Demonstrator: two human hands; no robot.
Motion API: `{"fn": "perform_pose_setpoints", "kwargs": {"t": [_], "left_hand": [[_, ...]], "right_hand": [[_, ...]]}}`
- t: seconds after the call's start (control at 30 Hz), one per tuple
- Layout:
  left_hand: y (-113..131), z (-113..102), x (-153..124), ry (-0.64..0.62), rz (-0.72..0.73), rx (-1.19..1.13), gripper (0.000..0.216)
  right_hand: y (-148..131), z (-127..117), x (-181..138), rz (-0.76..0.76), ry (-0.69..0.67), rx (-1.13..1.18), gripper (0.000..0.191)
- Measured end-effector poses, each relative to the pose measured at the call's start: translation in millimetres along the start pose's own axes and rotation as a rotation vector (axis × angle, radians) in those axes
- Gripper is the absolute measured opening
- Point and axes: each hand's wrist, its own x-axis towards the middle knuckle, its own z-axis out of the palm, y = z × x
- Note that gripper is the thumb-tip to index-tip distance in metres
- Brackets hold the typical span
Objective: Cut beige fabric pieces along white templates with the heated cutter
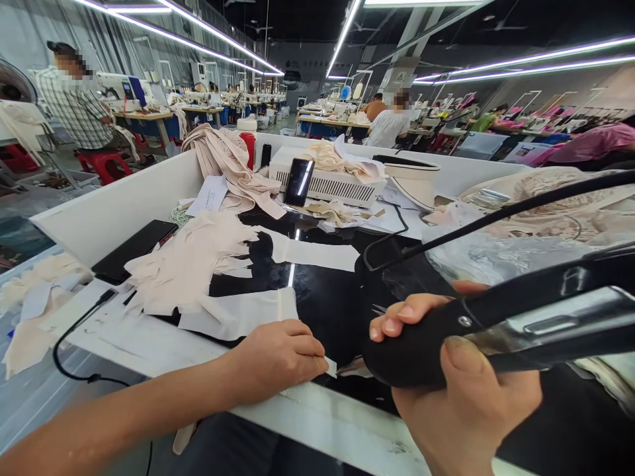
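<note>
My left hand (282, 354) rests at the front edge of the black work surface (332, 311). Its fingers are pinched together on a small pale fabric piece (331, 367), mostly hidden beneath them. In my right hand (471, 390) is a thick black tool (417, 344) with a slotted silver metal strip, held close to the camera; its exact kind is unclear. The tool's rounded end lies just right of my left fingers. Beyond my left hand is a flat cream fabric strip (248, 311), with another strip (317, 254) farther back.
A heap of cream fabric pieces (193, 258) lies left, beside a black tablet-like device (136, 251). A phone (299, 182) leans on a white vented box (327, 182). A black cable (496, 218) arches across the right, over clear plastic (496, 254). White walls border the table.
</note>
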Motion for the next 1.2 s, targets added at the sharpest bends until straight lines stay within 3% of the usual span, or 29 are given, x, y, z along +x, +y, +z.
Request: {"fn": "perform_pose_setpoints", "kwargs": {"t": [0.27, 0.4, 0.8, 1.03, 1.2], "left_hand": [[-1, 3, -3, -0.058, 0.019, -0.007, 0.022], [-7, -4, -6, -0.124, 0.007, -0.039, 0.019], [-22, -20, -15, -0.15, -0.053, -0.041, 0.013], [-20, -22, -15, -0.114, -0.062, -0.083, 0.018], [-20, -14, -15, -0.019, -0.049, -0.095, 0.026]], "right_hand": [[0, 0, -2, 0.008, -0.011, -0.008, 0.042], [0, -3, 1, -0.01, -0.004, -0.026, 0.043], [-2, -5, 4, 0.019, 0.043, -0.04, 0.046], [-4, -7, 7, 0.0, 0.045, -0.049, 0.043], [-6, -9, 9, 0.025, 0.046, -0.054, 0.045]]}}
